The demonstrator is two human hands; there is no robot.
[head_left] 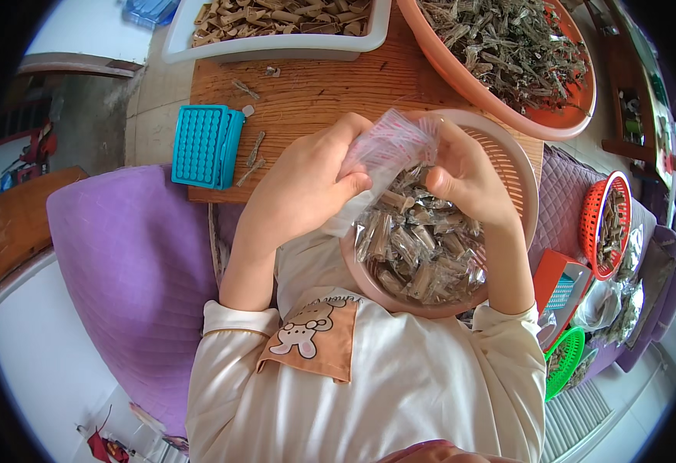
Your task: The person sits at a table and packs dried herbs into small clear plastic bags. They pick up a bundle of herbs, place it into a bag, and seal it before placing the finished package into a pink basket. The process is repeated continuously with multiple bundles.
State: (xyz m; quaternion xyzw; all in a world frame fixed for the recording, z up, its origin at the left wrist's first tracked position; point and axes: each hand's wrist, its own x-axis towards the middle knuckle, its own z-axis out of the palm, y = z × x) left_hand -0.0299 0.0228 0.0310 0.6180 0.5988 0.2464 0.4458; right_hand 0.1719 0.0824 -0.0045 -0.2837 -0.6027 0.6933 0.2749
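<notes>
A clear plastic bag (390, 148) with pink print is stretched between my two hands, above a pale pink basket (529, 181). My left hand (307, 181) grips the bag's left side, thumb in front and fingers partly hidden behind it. At the bag's upper right edge, my right hand (473, 174) holds on with its fingers, the thumb bent below. Under the hands, the basket carries many small clear-wrapped packets (423, 243) of brown dried pieces. Whether anything is inside the bag I cannot tell.
On the wooden table (338, 85) are a white tub (276, 48) of brown pieces, an orange basin (500, 116) of dried plant bits and a teal tray (203, 147). A red basket (591, 224), a green basket (577, 363) and an orange box (557, 270) sit on the purple seat at right.
</notes>
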